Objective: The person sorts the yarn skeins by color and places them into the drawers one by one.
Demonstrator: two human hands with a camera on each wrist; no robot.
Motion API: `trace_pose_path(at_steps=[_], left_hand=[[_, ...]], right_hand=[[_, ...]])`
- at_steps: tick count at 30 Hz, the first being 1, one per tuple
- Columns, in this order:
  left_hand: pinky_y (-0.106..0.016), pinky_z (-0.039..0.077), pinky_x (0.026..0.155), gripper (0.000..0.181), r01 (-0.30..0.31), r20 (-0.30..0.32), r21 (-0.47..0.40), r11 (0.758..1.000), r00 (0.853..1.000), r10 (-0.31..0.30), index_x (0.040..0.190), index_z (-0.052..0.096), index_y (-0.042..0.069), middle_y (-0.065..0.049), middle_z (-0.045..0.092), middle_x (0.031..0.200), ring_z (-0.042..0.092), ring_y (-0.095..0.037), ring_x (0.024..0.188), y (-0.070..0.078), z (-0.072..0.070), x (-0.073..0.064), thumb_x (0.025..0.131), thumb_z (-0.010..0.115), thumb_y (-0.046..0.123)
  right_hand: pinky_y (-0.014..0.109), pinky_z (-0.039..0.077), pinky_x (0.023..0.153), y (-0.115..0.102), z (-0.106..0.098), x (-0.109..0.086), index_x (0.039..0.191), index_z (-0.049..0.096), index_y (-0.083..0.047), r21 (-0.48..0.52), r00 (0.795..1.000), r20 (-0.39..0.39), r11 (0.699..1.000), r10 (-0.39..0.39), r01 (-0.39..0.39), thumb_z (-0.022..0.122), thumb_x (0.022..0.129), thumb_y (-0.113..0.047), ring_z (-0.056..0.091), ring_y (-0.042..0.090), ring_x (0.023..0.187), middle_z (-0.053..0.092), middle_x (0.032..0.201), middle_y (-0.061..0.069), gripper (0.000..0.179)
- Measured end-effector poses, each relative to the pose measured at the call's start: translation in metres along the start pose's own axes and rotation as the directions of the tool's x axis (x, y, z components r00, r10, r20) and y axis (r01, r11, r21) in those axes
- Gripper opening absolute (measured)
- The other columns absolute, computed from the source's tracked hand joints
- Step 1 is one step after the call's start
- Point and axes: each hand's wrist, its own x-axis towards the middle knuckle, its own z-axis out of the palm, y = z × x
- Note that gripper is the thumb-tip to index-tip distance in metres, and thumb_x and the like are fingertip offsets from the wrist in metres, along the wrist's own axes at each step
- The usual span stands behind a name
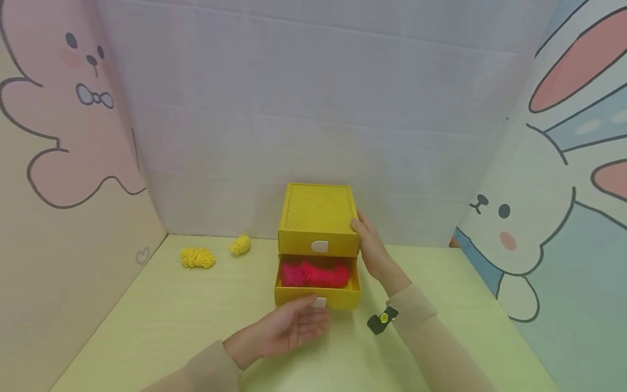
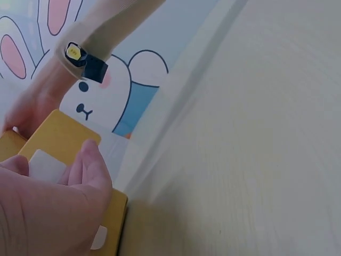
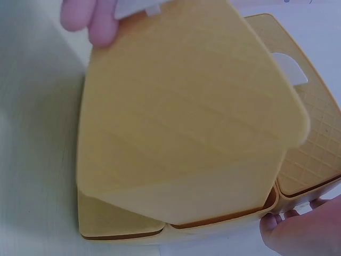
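Observation:
A yellow drawer box (image 1: 320, 209) stands on the table, with one drawer (image 1: 289, 296) below the top one pulled out toward me. Bright pink yarn (image 1: 318, 275) lies inside that drawer. My left hand (image 1: 289, 329) is at the drawer's front, its thumb by the white tab (image 2: 47, 168) and its fingers stretched out lower down. On the box's right side, my right hand (image 1: 374, 253) holds the casing, thumb at the top front corner. The right wrist view shows a closed drawer (image 3: 120, 216) beneath the pulled-out one and the closed top drawer (image 3: 314, 125) above it.
Two bundles of yellow yarn lie on the table left of the box: a wider one (image 1: 198, 257) and a smaller one (image 1: 240, 244). A pale wall (image 1: 313, 109) rises behind the box, with printed panels on both sides. A black device (image 1: 382, 320) is on my right wrist.

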Motion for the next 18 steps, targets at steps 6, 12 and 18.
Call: trace_pose_path(at_steps=[6, 12, 18], left_hand=[[-0.042, 0.05, 0.115, 0.069, -0.041, -0.025, 0.005, 0.999, 0.999, 0.041, 0.148, 0.05, -0.014, -0.028, 0.059, 0.148, 0.063, -0.035, 0.134, 0.005, -0.001, 0.012, 0.11, 0.056, 0.044], [-0.045, 0.044, 0.12, 0.07, -0.054, -0.033, 0.014, 0.998, 0.998, 0.055, 0.15, 0.046, -0.014, -0.032, 0.049, 0.156, 0.048, -0.045, 0.147, 0.011, -0.001, 0.023, 0.112, 0.052, 0.043], [-0.045, 0.041, 0.122, 0.071, -0.064, -0.028, 0.026, 0.998, 0.998, 0.065, 0.152, 0.043, -0.014, -0.033, 0.045, 0.158, 0.044, -0.045, 0.15, 0.017, -0.003, 0.033, 0.113, 0.049, 0.044]], right_hand=[[0.051, 0.013, 0.132, -0.001, 0.0, -0.002, 0.172, 0.018, -0.021, 0.004, 1.0, -0.012, 1.0, 0.007, -0.007, 0.041, 0.114, -0.033, 0.021, 0.027, 0.159, 0.023, 0.175, 0.004, 0.064], [0.051, 0.013, 0.132, 0.0, 0.0, -0.001, 0.172, 0.019, -0.02, 0.004, 1.0, -0.002, 1.0, -0.002, 0.002, 0.04, 0.114, -0.033, 0.02, 0.026, 0.16, 0.022, 0.175, 0.004, 0.063], [0.053, 0.013, 0.132, 0.001, -0.002, -0.001, 0.172, 0.016, -0.021, -0.007, 1.0, 0.022, 1.0, -0.018, 0.018, 0.038, 0.115, -0.033, 0.02, 0.028, 0.16, 0.021, 0.176, 0.004, 0.063]])
